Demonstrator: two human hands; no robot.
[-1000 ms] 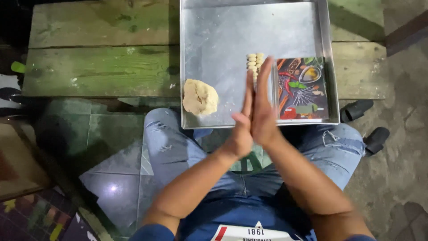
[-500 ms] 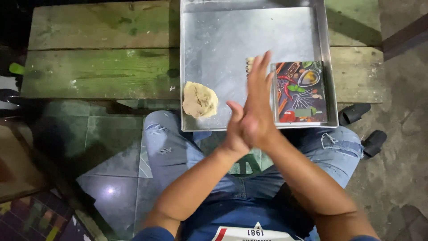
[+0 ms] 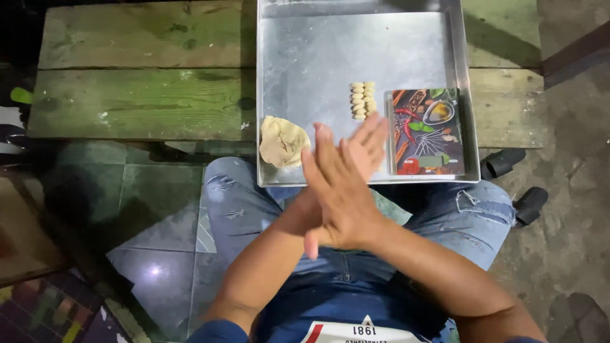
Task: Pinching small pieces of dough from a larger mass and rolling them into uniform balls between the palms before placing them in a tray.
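Note:
My right hand (image 3: pixel 340 203) lies flat on top of my left hand (image 3: pixel 370 141), palms pressed together over my lap at the near edge of a metal tray (image 3: pixel 356 51). Only the left hand's fingers show, pointing up and to the right. Anything between the palms is hidden. A lump of beige dough (image 3: pixel 283 143) sits in the tray's near left corner. Two short rows of small dough pieces (image 3: pixel 363 100) lie just beyond my fingertips. A colourful rectangular board with pictures of spices (image 3: pixel 426 132) lies in the tray's near right corner.
The tray rests on a worn green wooden bench (image 3: pixel 140 95) and reaches over my knees in torn jeans. Black shoes (image 3: pixel 502 164) stand on the concrete at the right. Dark shiny tiles (image 3: pixel 146 209) cover the floor at the left.
My hands have slid against each other: the right hand's fingers moved back towards me and to the left, the left hand's fingers moved forward. The small dough pieces, earlier partly covered, now show.

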